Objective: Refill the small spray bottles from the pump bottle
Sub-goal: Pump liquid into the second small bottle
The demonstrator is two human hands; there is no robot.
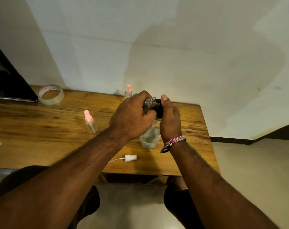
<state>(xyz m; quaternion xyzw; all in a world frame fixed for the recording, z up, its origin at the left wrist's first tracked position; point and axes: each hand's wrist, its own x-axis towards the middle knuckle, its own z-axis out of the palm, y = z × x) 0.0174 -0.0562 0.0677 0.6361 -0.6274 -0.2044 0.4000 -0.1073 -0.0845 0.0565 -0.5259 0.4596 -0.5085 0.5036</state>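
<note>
Nearest the person, on the wooden surface [181,162], a white spray head [131,158] with its thin tube lies on its side, just in front of the pump bottle [150,138]. The pump bottle stands upright, clear, with a little liquid at its base. Directly above it, both hands meet. The left hand [132,118] has its grip curled round a small open spray bottle [149,102], tilted so its threaded neck points at the pump bottle's black head [159,109]. The right hand [170,119], banded at the wrist, has its grip wrapped round that black head, thumb up on top of it. To the left of the pump bottle, a clear spray bottle with a pink cap [90,122] stands apart from it. Behind the pump bottle, near the wall, stands a second pink-capped bottle [128,92], partly hidden by the left hand. Far to the pump bottle's left, a tape roll [51,94] lies flat beside a dark object [9,80].
</note>
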